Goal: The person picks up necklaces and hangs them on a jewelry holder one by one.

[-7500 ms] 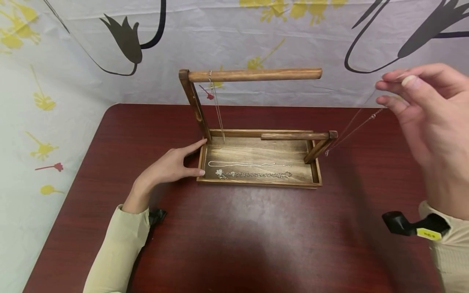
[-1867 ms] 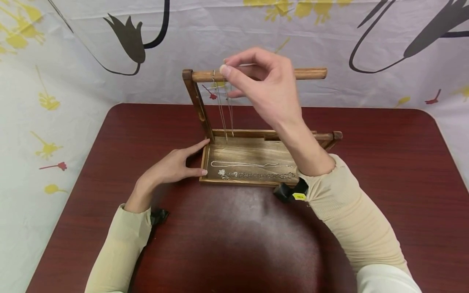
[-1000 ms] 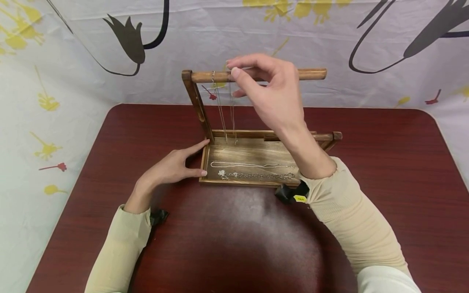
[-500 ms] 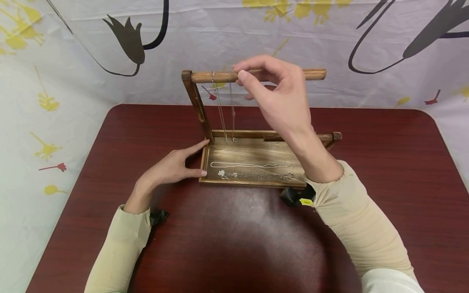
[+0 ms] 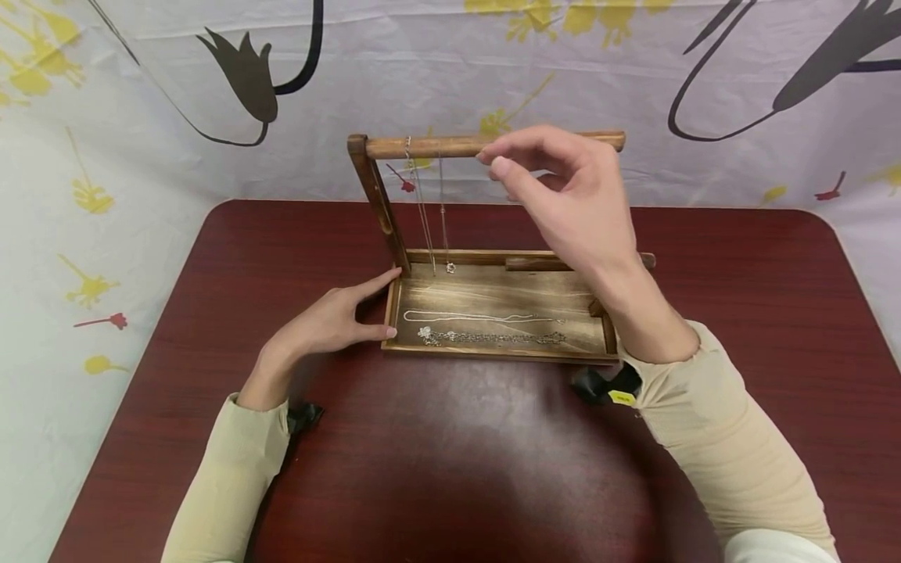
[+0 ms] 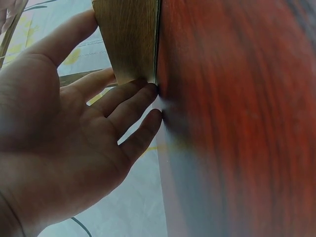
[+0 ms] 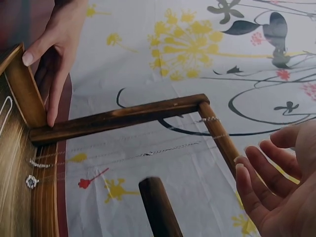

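Pendant necklace (image 5: 443, 209) hangs on bar (image 5: 462, 147), R fingers (image 5: 526, 141) nr, gripping nothing; L fingers (image 5: 376, 282) straight, touching tray (image 5: 500, 356).

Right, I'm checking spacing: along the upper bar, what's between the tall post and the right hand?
In the head view, one necklace hangs nearer the tall post, and a pendant necklace hangs nearer the right hand.

Wooden jewelry stand (image 5: 496, 295), brown, upright: shallow rectangular tray (image 5: 479, 356), long upper bar (image 5: 457, 146), shorter lower bar (image 5: 538, 264). Fine pendant necklace (image 5: 443, 209) draped over upper bar, small openwork pendant (image 5: 450, 267) lowest. Beside it, nearer the post (image 5: 378, 202), second hanging necklace (image 5: 423, 209). In tray, lengthwise: slim silver chain (image 5: 464, 317); thicker chain necklace (image 5: 486, 338), flower-like pendant at left.
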The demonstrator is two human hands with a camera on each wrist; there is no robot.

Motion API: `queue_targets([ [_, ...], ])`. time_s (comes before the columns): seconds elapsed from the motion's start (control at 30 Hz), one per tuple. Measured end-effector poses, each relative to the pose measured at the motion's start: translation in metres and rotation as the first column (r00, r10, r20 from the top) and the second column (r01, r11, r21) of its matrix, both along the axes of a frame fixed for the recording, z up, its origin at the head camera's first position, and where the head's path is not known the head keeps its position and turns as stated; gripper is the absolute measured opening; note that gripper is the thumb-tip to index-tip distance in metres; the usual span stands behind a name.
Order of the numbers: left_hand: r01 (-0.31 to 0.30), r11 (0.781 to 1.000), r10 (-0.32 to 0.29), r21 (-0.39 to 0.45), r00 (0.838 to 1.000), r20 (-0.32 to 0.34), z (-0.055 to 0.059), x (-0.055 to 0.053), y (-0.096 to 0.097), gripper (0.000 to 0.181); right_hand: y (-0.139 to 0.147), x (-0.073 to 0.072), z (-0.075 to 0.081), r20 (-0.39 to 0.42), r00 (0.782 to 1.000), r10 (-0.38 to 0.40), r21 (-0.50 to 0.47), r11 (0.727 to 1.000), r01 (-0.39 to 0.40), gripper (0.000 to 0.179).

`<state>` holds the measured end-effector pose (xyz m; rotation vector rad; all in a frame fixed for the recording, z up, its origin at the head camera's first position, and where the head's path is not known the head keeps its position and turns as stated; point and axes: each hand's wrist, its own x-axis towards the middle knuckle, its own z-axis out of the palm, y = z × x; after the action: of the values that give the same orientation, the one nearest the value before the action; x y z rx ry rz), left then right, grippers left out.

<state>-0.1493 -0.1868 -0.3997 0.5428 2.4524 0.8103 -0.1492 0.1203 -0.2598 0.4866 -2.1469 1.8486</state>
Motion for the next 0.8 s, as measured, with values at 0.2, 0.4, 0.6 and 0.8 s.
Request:
queue_targets([
  [0.2, 0.009, 1.000, -0.009, 0.011, 1.000, 0.016, -0.001, 0.000, 0.001, 0.089, 0.011, 0.005, -0.001, 0.027, 0.999, -0.020, 0.038, 0.999, 0.018, 0.013],
  [0.4, 0.004, 1.000, -0.004, 0.009, 1.000, 0.016, 0.001, 0.001, 0.001, 0.090, 0.021, 0.009, -0.003, 0.033, 0.998, -0.051, 0.120, 0.992, 0.046, 0.014],
  [0.6, 0.005, 1.000, -0.005, 0.007, 1.000, 0.016, 0.000, 0.000, -0.001, 0.089, 0.035, 0.013, -0.009, 0.039, 0.994, -0.100, 0.208, 0.974, 0.090, 0.016],
  [0.8, 0.006, 1.000, -0.006, 0.011, 1.000, 0.019, 0.001, 0.001, -0.001, 0.089, 0.047, 0.017, -0.012, 0.058, 0.992, -0.114, 0.199, 0.975, 0.100, 0.018],
])
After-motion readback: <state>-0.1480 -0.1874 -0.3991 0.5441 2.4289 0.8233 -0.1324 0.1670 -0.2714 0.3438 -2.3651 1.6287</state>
